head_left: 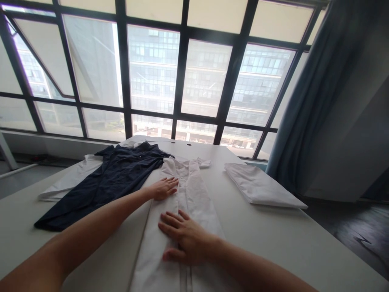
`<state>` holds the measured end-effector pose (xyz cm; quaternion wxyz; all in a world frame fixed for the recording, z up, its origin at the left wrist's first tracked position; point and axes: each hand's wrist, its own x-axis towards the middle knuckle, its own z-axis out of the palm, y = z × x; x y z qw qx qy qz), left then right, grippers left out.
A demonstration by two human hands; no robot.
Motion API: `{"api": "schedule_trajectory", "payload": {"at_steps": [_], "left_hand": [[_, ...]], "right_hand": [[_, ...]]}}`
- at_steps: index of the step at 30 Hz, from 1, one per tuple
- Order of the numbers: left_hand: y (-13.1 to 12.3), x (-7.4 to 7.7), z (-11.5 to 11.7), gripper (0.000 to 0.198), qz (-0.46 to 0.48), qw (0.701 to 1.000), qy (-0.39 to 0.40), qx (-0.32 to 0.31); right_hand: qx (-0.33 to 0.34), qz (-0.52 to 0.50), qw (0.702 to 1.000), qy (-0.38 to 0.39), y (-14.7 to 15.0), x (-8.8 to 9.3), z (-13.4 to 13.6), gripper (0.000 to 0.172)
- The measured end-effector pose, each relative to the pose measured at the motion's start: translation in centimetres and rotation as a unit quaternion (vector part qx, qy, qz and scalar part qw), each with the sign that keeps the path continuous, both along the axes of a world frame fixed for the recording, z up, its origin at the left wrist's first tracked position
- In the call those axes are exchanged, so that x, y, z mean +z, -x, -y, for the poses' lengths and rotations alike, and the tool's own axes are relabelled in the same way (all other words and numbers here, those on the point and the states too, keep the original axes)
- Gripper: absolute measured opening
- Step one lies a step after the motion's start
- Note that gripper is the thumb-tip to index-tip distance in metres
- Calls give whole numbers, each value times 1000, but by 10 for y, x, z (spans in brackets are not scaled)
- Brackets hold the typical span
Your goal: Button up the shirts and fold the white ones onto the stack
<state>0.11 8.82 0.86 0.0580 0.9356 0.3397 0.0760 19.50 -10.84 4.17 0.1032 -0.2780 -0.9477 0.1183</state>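
Observation:
A white shirt lies lengthwise in front of me, its collar at the far end and its sides folded inward into a long strip. My left hand rests flat on the upper left part of the shirt, fingers stretched out to the right. Nearer to me, my right hand is spread over the middle of the same shirt, close to the seam lines down its centre. Neither hand grips anything. Left of the white shirt lies a dark navy shirt, spread out.
Under the navy shirt another white garment sticks out. A folded white cloth item lies near the right edge of the white table. Beyond the table stands a large gridded window, with a blue curtain at right.

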Motion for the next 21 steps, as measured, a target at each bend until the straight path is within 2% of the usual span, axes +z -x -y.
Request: {"api": "schedule_trajectory", "payload": {"at_steps": [3, 6, 11, 14, 17, 21], "left_hand": [[-9, -9, -51, 67, -34, 999, 11, 33], [-14, -11, -97, 69, -43, 996, 14, 72], [-15, -13, -151, 72, -34, 990, 14, 136], [-14, -10, -167, 73, -28, 985, 7, 168], [-18, -3, -173, 71, -20, 982, -8, 186], [-53, 5, -162, 63, 11, 983, -52, 174]], "right_hand": [[-1, 3, 1000, 28, -2, 3, 4, 81], [0, -1, 999, 32, -5, 3, 1, 81], [14, 14, 1000, 6, -6, -11, -9, 74], [14, 16, 1000, -4, -6, -17, -13, 73], [16, 13, 1000, -12, -6, -15, -12, 71], [10, -3, 999, -31, -6, -4, -6, 71]]}}
